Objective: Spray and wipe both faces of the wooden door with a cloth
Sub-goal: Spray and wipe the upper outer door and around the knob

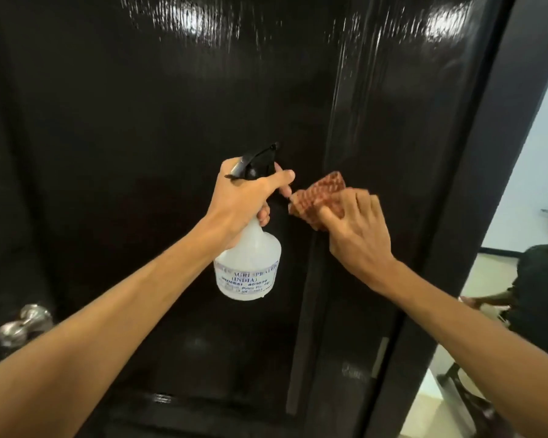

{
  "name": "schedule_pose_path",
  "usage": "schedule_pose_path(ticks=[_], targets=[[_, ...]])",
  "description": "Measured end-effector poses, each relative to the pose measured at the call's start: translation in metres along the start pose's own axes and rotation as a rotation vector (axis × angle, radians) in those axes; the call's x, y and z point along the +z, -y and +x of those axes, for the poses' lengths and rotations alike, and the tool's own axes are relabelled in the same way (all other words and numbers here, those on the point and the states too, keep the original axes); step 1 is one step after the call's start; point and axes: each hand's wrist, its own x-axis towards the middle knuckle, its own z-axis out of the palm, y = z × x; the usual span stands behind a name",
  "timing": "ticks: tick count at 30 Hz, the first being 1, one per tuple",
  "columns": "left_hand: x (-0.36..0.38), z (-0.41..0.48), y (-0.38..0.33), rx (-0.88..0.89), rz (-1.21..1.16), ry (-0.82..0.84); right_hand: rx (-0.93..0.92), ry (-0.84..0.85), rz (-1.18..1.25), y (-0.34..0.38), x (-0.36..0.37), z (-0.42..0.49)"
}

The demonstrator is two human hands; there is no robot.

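Meanwhile, left hand (242, 197) clasps bottle (250, 263); right hand (358, 229) (flat) presses cloth (317, 197) doorward.

Bystander and floor beyond the doorway

At right, past the dark door frame (475, 191), a second person (541, 289) in dark clothes stands on a pale floor (484, 273) before a light wall (532, 147); lower down, what may be dark furniture legs (465, 396), blurred.
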Motion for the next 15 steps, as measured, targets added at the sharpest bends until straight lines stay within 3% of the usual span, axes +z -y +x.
schedule_pose_path(ticks=[2, 7, 12, 15], targets=[[-0.008, -0.022, 0.03, -0.012, 0.029, -0.012, -0.036, 0.02, 0.032, 0.004, 0.002, -0.012], [-0.01, -0.076, 0.091, -0.036, 0.065, -0.068, 0.153, -0.133, 0.114, 0.037, 0.013, -0.046], [-0.017, -0.127, 0.144, -0.091, 0.108, -0.096, -0.064, 0.146, 0.302, 0.118, 0.028, -0.183], [-0.017, -0.144, 0.172, -0.144, 0.11, -0.088, 0.005, 0.117, 0.302, 0.106, 0.027, -0.172]])
